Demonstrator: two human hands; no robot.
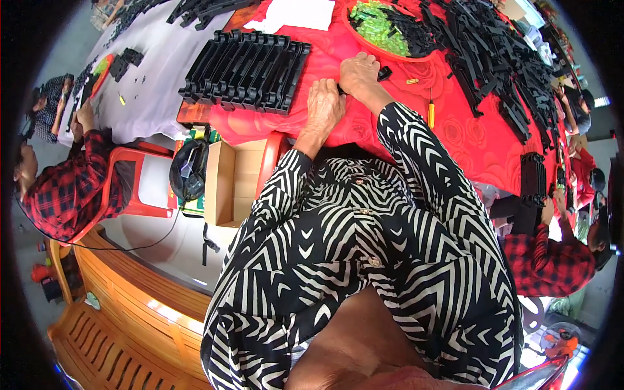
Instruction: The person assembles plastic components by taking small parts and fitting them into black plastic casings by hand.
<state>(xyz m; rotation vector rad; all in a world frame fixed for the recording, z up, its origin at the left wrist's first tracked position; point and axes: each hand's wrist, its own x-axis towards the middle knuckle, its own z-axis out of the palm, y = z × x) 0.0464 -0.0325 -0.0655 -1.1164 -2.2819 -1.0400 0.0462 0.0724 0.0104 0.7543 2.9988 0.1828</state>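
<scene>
A crowded workroom surrounds the table [448, 146], whose middle and right wear a red cloth; a white cloth [153, 62] covers the surface to the left. At far left a co-worker [68, 185] in a plaid shirt sits by the white cloth.

Next, at the red cloth's left end, lies a stack [247, 73] of long black pieces, ranged side by side in neat rows. By its order I take it for the finished share. An open box [242, 179] stands below, at the near edge.

In the middle, the left hand [326, 104] and right hand [359, 73] meet over the red cloth, fingers together, clamped on a small visible length of black part [340, 89]. The black end [385, 73] just right of the right hand may belong to it; the hand hides any join. How far this part has got, I cannot tell.

Beyond the right hand, a red tray [419, 60] holds green bits [379, 29] and small black ones, plenty remaining. Nearer lies a yellow-handled tool [431, 116].

Farther right, loose black strips [504, 62] make a big, jumbled heap, seemingly unworked: more appears left than done.
</scene>
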